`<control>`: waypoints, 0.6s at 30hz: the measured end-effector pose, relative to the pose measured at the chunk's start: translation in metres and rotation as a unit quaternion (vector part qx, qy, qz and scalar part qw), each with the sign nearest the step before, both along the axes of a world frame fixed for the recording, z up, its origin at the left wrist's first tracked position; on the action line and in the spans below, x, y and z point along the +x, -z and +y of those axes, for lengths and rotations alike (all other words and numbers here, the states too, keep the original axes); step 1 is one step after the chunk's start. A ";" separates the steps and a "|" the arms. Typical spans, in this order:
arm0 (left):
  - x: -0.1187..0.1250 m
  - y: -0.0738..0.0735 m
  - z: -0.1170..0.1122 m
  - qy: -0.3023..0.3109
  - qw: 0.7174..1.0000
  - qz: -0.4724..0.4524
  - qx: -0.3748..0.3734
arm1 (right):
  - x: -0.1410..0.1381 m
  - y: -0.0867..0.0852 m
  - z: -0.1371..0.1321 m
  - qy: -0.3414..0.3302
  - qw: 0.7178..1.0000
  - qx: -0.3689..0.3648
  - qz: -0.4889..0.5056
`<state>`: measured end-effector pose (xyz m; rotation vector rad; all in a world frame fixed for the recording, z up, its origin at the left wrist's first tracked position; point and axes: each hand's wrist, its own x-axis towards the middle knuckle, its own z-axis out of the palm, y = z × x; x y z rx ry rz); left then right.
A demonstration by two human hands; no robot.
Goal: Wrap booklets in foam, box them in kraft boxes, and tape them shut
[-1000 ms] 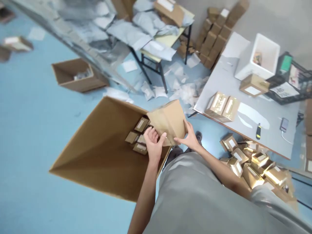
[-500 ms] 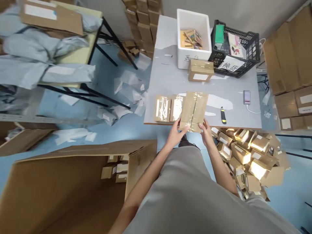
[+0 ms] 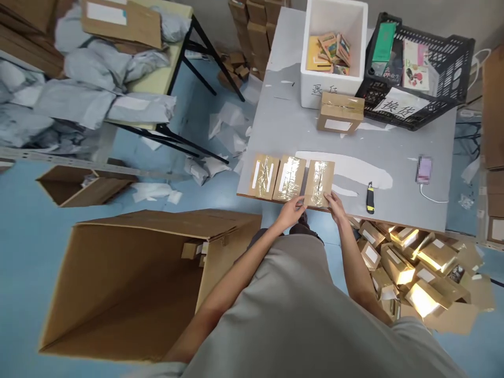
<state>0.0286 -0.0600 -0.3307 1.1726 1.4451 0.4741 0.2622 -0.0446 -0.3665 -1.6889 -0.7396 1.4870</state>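
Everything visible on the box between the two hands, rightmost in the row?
The box looks like brown cardboard, with shiny, wrinkled clear tape over its top and a seam running front to back. It appears closed and roughly level, at the front edge of the table, with a narrow gap to the middle box. The left hand is at its near left corner, the right hand at its near right. Its underside is hidden.

The box (image 3: 319, 182) is brown with shiny streaks, the counter (image 3: 275, 121) grey with white patches, the tub (image 3: 333, 80) white, lettered in black, the crate (image 3: 457, 68) black, the knife (image 3: 370, 199) black and yellow, the floor (image 3: 21, 294) blue.
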 end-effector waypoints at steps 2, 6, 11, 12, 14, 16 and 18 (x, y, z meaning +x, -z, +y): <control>-0.019 -0.003 -0.009 -0.035 0.998 -0.044 -0.009 | -0.007 -0.002 0.004 0.010 0.996 0.013 -0.089; -0.069 -0.014 -0.038 -0.119 0.989 -0.085 0.006 | -0.036 -0.025 0.011 -0.004 0.948 0.132 -0.289; -0.142 -0.019 -0.090 -0.262 0.961 -0.089 0.016 | -0.129 -0.056 0.005 -0.152 0.925 0.236 -0.258; -0.158 -0.017 -0.103 -0.289 0.952 -0.095 0.021 | -0.153 -0.059 -0.001 -0.184 0.923 0.239 -0.238; -0.190 -0.014 -0.130 -0.340 0.934 -0.106 0.030 | -0.205 -0.061 -0.019 -0.249 0.917 0.238 -0.200; -0.224 -0.012 -0.160 -0.381 0.918 -0.109 0.034 | -0.256 -0.058 -0.044 -0.309 0.905 0.237 -0.173; -0.260 -0.009 -0.193 -0.409 0.906 -0.103 0.034 | -0.305 -0.053 -0.073 -0.360 0.888 0.236 -0.161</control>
